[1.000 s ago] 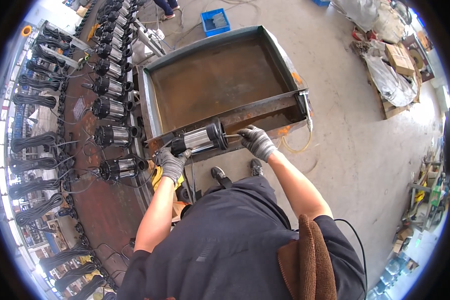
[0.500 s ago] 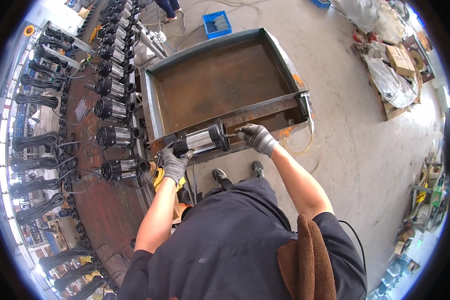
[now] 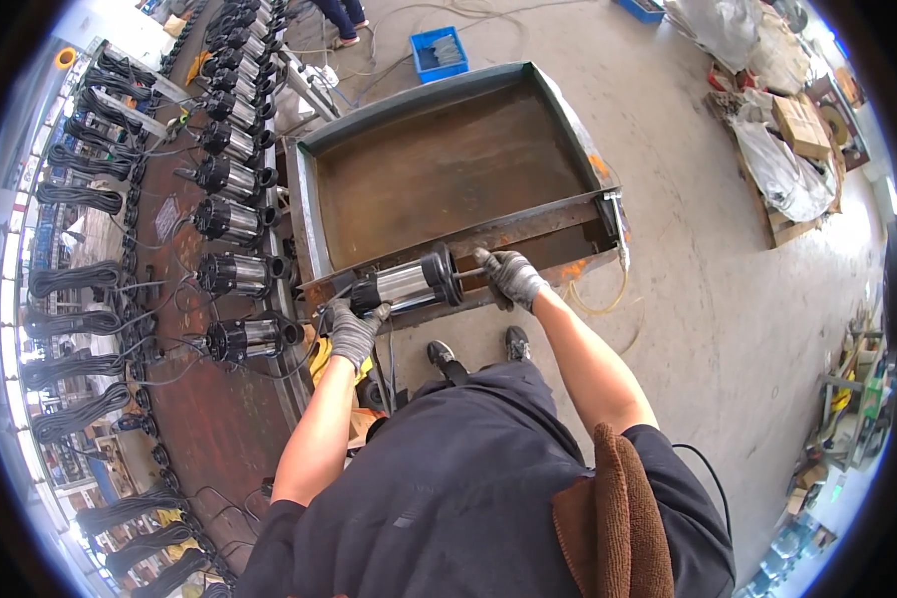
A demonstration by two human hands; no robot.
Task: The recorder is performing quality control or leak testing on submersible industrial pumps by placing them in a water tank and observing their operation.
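Note:
A submersible pump (image 3: 406, 283), a steel cylinder with black ends, lies sideways along the near edge of a metal water tank (image 3: 314, 224). My left hand (image 3: 352, 334), in a grey striped glove, is closed round the pump's black left end from below. At the pump's wide right end, my gloved right hand (image 3: 511, 277) grips a thin rod-like tool (image 3: 471, 271) that points into that end. The tool's tip is hidden inside the rim. Shallow brownish water stands in the tank.
Several similar pumps (image 3: 244, 340) with coiled black cables (image 3: 80, 399) line the bench on the left. A blue crate (image 3: 439, 72) sits beyond the tank, near another person's legs (image 3: 343, 20). A loaded pallet (image 3: 787, 224) stands far right. A thin hose (image 3: 598, 307) hangs off the tank's right corner.
My right hand has turned slightly at the pump's right end and still holds the tool. The left hand keeps its grip. The whole view has shifted a little.

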